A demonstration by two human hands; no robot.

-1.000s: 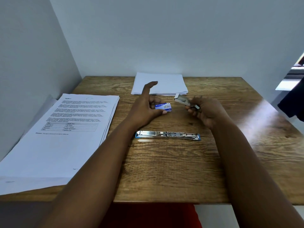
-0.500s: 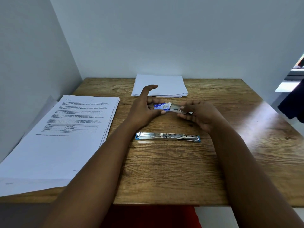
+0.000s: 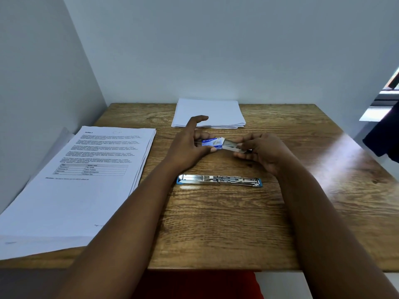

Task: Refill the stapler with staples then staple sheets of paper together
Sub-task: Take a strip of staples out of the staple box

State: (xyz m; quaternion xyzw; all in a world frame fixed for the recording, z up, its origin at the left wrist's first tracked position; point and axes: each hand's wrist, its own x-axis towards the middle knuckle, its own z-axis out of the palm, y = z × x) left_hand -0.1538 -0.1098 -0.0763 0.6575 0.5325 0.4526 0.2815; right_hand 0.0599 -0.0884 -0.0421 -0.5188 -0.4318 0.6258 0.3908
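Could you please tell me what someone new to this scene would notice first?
The two hands meet mid-table: the left hand holds a small blue staple box while the right hand grips its inner tray. Just nearer lies the opened stapler, flat on the wooden table. A printed paper stack fills the left side.

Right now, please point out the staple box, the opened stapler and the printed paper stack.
staple box [image 3: 211,143], head view, on its blue printed face.
stapler [image 3: 219,180], head view, on the metal middle near the hinge.
printed paper stack [image 3: 86,182], head view, on the top sheet.
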